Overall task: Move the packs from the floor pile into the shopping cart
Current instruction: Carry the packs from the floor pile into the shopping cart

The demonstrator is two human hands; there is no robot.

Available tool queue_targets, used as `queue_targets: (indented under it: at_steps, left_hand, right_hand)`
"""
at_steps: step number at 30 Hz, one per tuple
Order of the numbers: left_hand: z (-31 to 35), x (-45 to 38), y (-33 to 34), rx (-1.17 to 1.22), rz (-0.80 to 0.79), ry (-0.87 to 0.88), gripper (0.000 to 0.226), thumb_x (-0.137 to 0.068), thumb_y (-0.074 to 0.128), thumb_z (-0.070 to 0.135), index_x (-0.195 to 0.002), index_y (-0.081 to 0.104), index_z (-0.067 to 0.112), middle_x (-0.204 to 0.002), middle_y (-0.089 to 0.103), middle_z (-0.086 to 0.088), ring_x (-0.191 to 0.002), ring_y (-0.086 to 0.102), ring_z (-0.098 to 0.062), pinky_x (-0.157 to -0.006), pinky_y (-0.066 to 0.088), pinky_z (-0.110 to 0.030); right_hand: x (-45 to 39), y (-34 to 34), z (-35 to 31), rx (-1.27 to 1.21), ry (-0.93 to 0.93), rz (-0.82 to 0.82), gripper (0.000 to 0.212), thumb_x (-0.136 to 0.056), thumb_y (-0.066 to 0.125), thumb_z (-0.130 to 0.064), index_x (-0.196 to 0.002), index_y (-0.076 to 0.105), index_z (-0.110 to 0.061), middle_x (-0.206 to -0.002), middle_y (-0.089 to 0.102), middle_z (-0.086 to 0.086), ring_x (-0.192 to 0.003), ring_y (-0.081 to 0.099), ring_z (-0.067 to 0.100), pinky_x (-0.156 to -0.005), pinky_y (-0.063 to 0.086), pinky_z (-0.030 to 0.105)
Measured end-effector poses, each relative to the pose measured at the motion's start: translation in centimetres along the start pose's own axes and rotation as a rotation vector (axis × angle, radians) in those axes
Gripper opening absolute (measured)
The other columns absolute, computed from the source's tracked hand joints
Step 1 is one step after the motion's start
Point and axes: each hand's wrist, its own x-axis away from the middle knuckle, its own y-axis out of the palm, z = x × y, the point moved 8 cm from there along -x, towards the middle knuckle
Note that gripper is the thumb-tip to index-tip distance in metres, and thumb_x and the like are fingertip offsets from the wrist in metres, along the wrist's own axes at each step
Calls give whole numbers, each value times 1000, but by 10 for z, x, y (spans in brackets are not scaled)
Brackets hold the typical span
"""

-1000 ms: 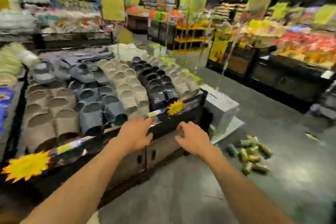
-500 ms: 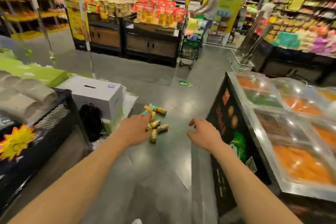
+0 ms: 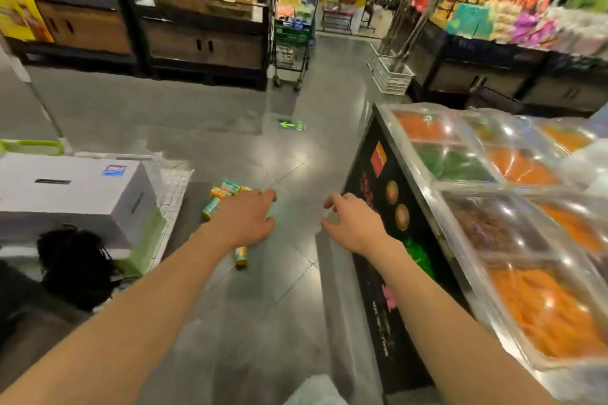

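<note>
Several small yellow and teal packs [image 3: 219, 197] lie in a pile on the grey floor, partly hidden behind my left hand. My left hand [image 3: 245, 219] is held out above the pile with relaxed fingers and holds nothing. My right hand [image 3: 353, 223] is stretched forward to the right of the pile, fingers loosely bent and empty, in front of the black side of a display counter. A green shopping cart [image 3: 292, 43] stands far down the aisle, loaded with goods.
A white cardboard box [image 3: 75, 191] and a black bag [image 3: 74, 260] sit on the left. A counter of clear-lidded food bins [image 3: 493, 207] runs along the right. Dark wooden shelf units [image 3: 197, 39] line the back. A white basket [image 3: 391, 76] stands beyond the counter.
The view swung right from a slipper display to the aisle. The pile of packs has come closer and now sits under my left hand. Both hands stay empty.
</note>
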Motion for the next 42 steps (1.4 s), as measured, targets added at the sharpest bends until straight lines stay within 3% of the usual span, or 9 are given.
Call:
queue_targets:
  at_steps: [5,15,21,25,29,42]
  left_hand:
    - [-5,-93,13,-3,-18,-15,43,-95,49,37,-135,48,23,-128,59,-7,-118,57,-29,-90,48,-40]
    - [-20,-262,34,116,-26,-239,41,-95,52,36,-134,49,22,-128,58,-5,-121,56,-29,-87,47,-39]
    - [-101,-319,87,342,-42,-480,42,-92,54,42,-131,51,28,-132,60,1,-124,57,-21,-95,49,-40]
    - [-161,-364,152,317,-108,-522,47,-95,55,35,-139,47,23,-131,60,-1,-124,56,-25,-93,48,-39]
    - [-212,-410,235,281,-171,-549,44,-91,54,38,-133,50,25,-124,61,-5,-118,59,-30,-89,52,-44]
    - [-338,-460,596,318,-301,-813,49,-91,58,43,-136,47,28,-131,59,-3,-122,56,-31,-90,48,-46]
  right_hand:
    - [-94,1,43,0,-10,-46,42,-98,56,-41,-137,52,-23,-133,55,3,-119,56,24,-98,52,45]
    - [-293,-6,87,39,-177,-131,43,-94,54,-43,-134,51,-26,-130,56,3,-119,54,25,-91,54,47]
    - [-409,38,79,78,-282,-249,43,-94,55,-43,-134,49,-28,-131,54,3,-122,53,24,-91,53,44]
    - [-494,105,75,114,-330,-320,44,-95,56,-42,-135,49,-28,-131,55,4,-123,54,26,-94,52,45]
    - [-565,196,72,119,-362,-372,46,-94,59,-40,-137,50,-26,-133,54,6,-125,52,28,-95,49,40]
    - [-722,584,104,240,-540,-572,53,-89,65,-37,-136,49,-22,-132,53,11,-124,52,35,-94,47,43]
